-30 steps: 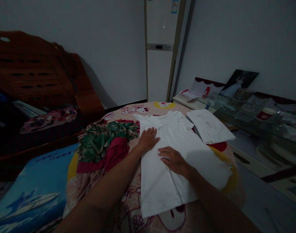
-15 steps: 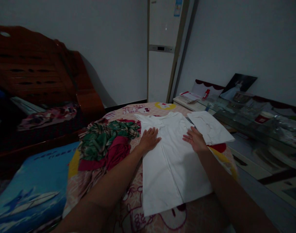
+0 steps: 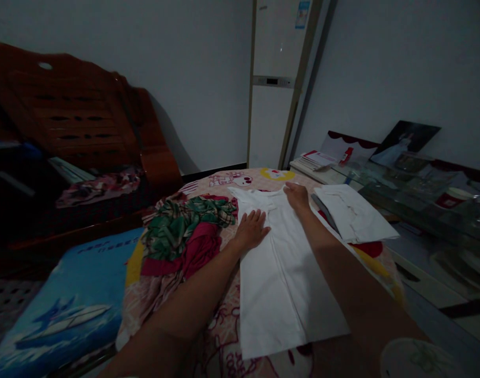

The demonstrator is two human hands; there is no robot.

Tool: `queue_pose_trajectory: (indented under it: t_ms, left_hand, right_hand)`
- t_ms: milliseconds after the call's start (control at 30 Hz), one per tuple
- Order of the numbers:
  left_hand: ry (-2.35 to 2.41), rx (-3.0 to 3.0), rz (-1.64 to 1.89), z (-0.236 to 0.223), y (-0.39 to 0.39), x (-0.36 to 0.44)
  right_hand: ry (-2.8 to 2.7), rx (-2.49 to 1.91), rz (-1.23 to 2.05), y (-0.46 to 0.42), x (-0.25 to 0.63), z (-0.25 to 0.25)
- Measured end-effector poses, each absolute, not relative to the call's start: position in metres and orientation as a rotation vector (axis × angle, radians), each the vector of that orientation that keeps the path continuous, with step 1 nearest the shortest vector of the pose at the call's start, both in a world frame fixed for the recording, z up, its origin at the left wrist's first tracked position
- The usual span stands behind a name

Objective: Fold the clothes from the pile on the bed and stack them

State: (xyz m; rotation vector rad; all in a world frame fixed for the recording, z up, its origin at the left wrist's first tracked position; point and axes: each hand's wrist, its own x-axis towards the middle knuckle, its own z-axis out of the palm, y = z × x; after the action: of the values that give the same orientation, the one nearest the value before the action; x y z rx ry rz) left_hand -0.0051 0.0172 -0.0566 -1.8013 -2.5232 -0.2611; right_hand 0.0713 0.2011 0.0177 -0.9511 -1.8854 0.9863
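Observation:
A white shirt (image 3: 279, 273) lies spread in front of me, its sides folded inward so that a long seam runs down the middle. My left hand (image 3: 252, 230) rests flat on its upper left part with the fingers spread. At the far right corner, by the collar, my right hand (image 3: 297, 197) has its fingers closed on the shirt's edge; the fingertips are partly hidden. To the right sits a folded white garment (image 3: 352, 212). Left of the shirt is a crumpled heap with a green plaid cloth (image 3: 177, 226) and a dark red cloth (image 3: 202, 247).
The patterned tablecloth (image 3: 224, 181) covers the rounded table. A glass-topped cabinet (image 3: 405, 194) with a paper cup (image 3: 452, 198) and a photo (image 3: 407, 142) stands right. A wooden bench (image 3: 74, 121) and a blue printed box (image 3: 78, 294) are at left. A tall white unit (image 3: 272, 121) stands behind.
My right hand has moved up and left from the shirt's right side to the collar corner and closed there. The left hand stays flat on the shirt. The view has shifted slightly left.

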Motion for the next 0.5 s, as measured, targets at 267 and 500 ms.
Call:
queue_pose_trajectory:
  t_ms: [267,500]
  left_hand:
    - [-2.525,-1.809,-0.257,-0.056,0.016,-0.006]
    - [-2.523,-1.821,-0.263,-0.058,0.017,-0.007]
  right_hand:
    - [-2.463,-0.753,0.931,0.17,-0.001,0.028]
    - [-2.465,-0.704,0.979,0.171,0.06,0.014]
